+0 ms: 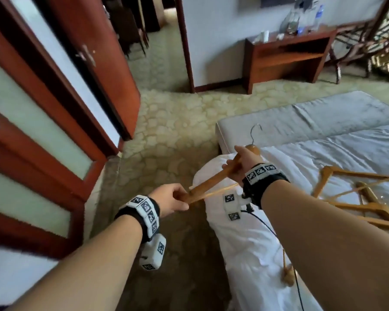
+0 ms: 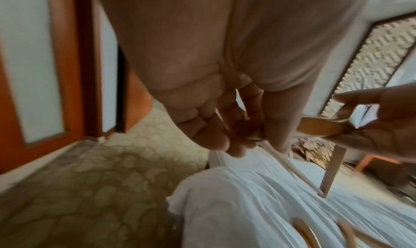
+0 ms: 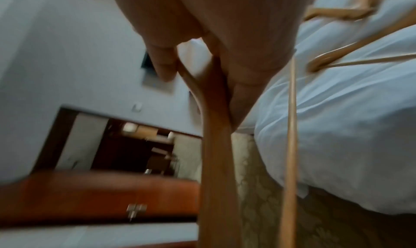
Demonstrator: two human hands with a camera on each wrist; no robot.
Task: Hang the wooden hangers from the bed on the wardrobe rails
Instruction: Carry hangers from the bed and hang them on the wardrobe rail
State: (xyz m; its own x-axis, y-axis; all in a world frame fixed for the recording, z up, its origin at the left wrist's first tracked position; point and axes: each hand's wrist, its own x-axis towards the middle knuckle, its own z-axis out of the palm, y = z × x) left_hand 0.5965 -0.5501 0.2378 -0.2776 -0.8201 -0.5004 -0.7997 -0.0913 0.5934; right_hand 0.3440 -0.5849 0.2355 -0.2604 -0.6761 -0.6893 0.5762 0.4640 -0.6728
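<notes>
A: What do the two hands carry?
B: One wooden hanger [image 1: 213, 179], held above the bed [image 1: 323, 153] corner. The left hand [image 1: 170, 199] pinches its lower tip at 7 o'clock; the right hand [image 1: 241, 163] curls round the arm near the metal hook [image 1: 255, 133] at 1 o'clock.

A: And the remaining hangers [image 1: 357, 196]?
B: They lie in a loose heap on the white duvet at 3 o'clock of the hands. The wardrobe doors [image 1: 43, 122] stand at 9 o'clock.

White-sheeted bed [image 1: 323, 158]: heap of wooden hangers [image 1: 355, 198] lying on right side.
</notes>
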